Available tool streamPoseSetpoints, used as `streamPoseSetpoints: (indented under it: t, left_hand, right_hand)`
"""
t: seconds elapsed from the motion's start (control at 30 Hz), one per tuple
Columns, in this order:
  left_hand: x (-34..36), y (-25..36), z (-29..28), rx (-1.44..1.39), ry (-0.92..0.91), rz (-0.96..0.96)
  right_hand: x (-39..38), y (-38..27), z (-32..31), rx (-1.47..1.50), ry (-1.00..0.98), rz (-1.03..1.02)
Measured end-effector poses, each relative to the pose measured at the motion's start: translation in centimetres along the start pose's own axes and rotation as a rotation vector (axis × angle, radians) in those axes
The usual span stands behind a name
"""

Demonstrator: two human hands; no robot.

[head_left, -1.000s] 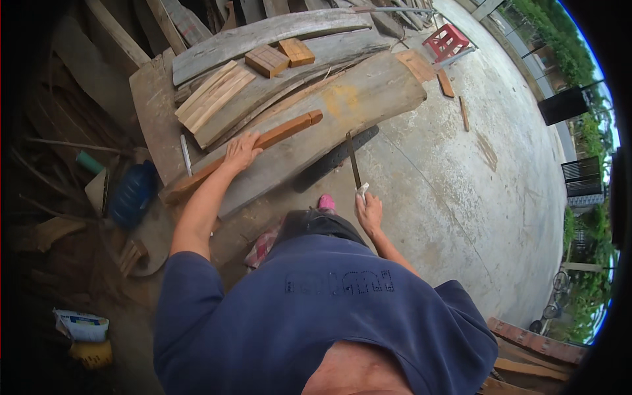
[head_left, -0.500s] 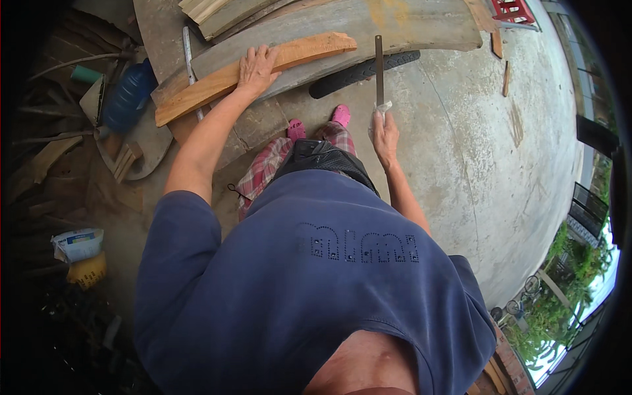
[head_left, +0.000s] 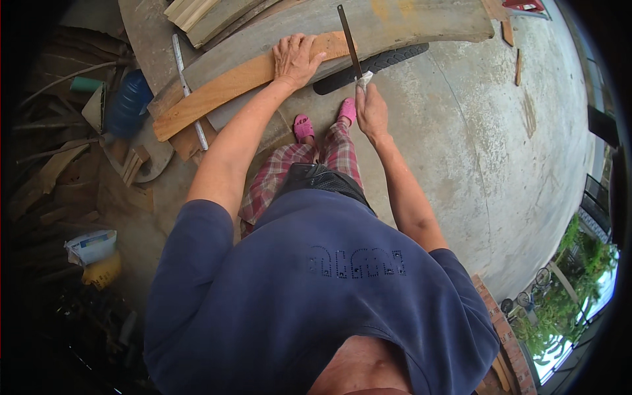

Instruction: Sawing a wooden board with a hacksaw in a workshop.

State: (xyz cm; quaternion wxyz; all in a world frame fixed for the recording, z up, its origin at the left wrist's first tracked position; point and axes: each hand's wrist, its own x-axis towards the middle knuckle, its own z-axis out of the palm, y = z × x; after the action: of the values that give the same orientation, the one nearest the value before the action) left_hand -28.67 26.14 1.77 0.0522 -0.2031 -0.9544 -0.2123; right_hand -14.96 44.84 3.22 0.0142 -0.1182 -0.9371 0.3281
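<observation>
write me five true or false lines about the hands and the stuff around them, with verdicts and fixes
1. The left hand rests on a long, curved orange-brown wooden piece. True.
2. The right hand is empty. False: it holds a long, thin dark metal blade by its whitish handle.
3. A black treaded tyre shows beyond the near edge of the wide grey weathered plank. True.
4. The person's trousers are plain green. False: they are red-and-white plaid trousers.
5. The blue plastic jug is right of the pink sandals. False: it is to their left.
</observation>
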Motion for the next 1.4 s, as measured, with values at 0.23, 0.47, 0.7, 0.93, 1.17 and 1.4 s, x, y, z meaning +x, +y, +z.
streamPoseSetpoints:
  t: [0.23, 0.47, 0.7, 0.93, 1.17, 1.4]
  left_hand:
    - [3.9, 2.3, 3.2, -0.125, 0.006, -0.238]
    - [4.1, 2.5, 4.5, -0.058, 0.147, -0.251]
    - [5.3, 1.8, 4.8, 0.058, 0.046, -0.345]
    - [5.7, 2.4, 4.8, 0.092, 0.027, -0.328]
    - [6.0, 2.7, 4.0, 0.057, -0.046, -0.341]
    - [5.3, 3.1, 3.0, 0.020, -0.050, -0.149]
  right_hand:
    - [0.6, -1.0, 0.8, -0.051, -0.046, 0.029]
    - [1.4, -0.1, 2.6, -0.061, -0.010, 0.035]
    - [-0.1, 0.0, 3.4, -0.040, -0.070, 0.134]
    - [4.9, -1.4, 4.0, -0.007, 0.010, 0.091]
    - [-3.3, 3.2, 1.5, 0.105, -0.031, 0.205]
    - [-0.7, 1.9, 1.2, 0.224, 0.119, 0.193]
